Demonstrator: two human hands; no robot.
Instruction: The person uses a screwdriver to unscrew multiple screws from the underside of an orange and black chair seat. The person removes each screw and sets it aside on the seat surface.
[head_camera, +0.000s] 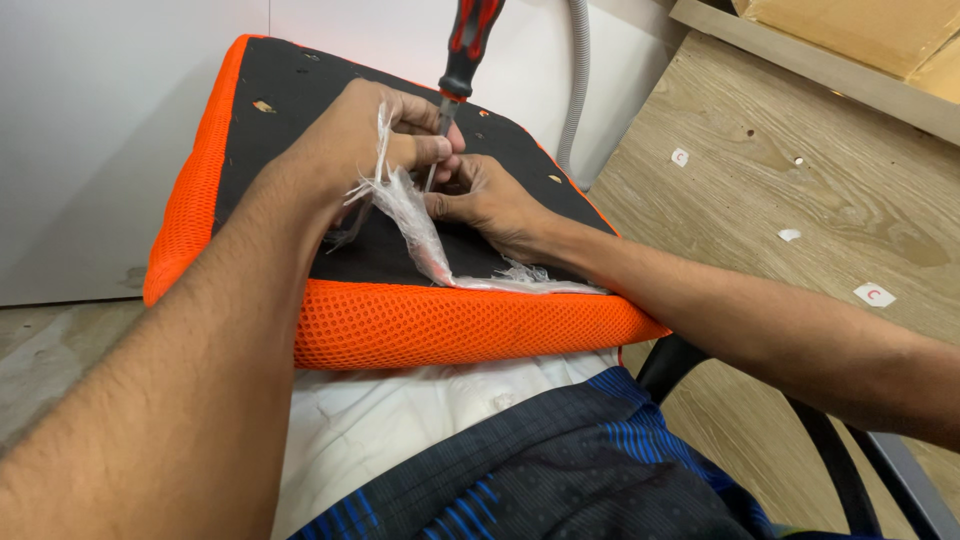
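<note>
Clenched left hand (385, 135) gripped screwdriver (455, 70); right hand (490, 200) steadied its tip on seat cushion (300, 130); plastic wrap (410, 215) partly torn off.

The screwdriver (462, 60) handle runs off the top edge; the hands hide its tip

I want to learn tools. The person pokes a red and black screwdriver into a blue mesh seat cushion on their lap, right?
Not quite. The seat cushion is orange mesh with a black underside, not blue. The head view shows it. The rest holds: both hands steady the red and black screwdriver on it.
</note>
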